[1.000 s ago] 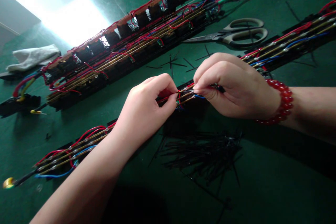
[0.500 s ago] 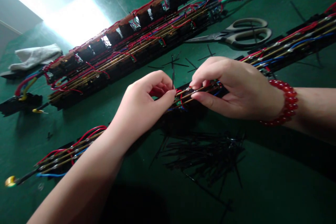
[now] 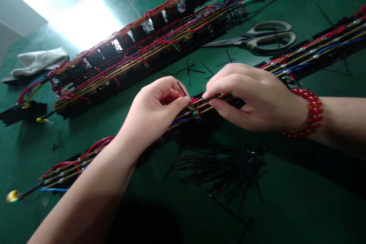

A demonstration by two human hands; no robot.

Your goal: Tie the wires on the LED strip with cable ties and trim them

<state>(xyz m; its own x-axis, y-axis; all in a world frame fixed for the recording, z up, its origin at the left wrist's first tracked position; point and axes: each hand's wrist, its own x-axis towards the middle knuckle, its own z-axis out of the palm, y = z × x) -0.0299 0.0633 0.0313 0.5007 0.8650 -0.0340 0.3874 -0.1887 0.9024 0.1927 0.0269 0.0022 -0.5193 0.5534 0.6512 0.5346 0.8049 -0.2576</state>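
Note:
My left hand is closed in a pinch on a thin black cable tie, whose free end sticks up past the fingertips. It is right over a long wired strip with brass-coloured rods, red and blue wires and a small green board. On the same strip, just to the right, is my right hand. Its thumb and forefinger tips are apart, close to the rods, with nothing gripped that I can see. A red bead bracelet circles that wrist. My hands and left forearm cover parts of the strip.
Scissors lie beyond my right hand. Two more wired strips lie across the green table. A heap of black ties lies nearer me, with loose ties scattered beyond. A whitish cloth is at the far left.
The black tie in my left hand has gone from standing upright to leaning left. My left hand has shifted slightly left, baring more of the strip; my right fingertips have moved slightly apart.

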